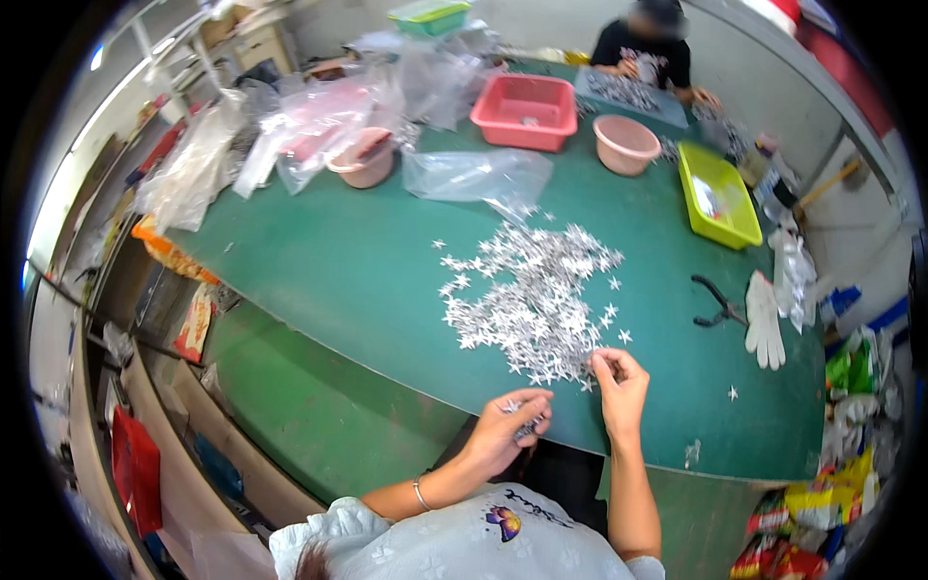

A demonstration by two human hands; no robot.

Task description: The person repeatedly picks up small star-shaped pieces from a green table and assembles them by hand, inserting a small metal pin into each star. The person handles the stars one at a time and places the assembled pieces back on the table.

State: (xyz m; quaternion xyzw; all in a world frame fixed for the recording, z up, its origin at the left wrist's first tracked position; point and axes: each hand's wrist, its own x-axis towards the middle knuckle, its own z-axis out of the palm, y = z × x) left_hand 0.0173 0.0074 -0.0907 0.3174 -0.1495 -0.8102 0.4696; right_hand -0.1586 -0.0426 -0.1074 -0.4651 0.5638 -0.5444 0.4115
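A broad heap of small silver star-shaped pieces [532, 300] lies spread over the green table [338, 280] in front of me. My left hand [510, 425] is curled around several of these stars, just off the table's near edge. At the heap's near right side, my right hand [621, 379] has its thumb and fingertips pinched together, touching or almost touching the pieces there. Whatever lies between those fingertips is too small to make out. A few single stars lie loose around the heap.
Behind the heap lies a clear plastic bag [474, 179]. Further back stand a red basin [527, 111], pink bowls [626, 145] and a yellow-green tray [720, 198]. Pliers [717, 302] and a white glove [764, 324] lie at right. Across the table sits another person [648, 53] by a grey tray.
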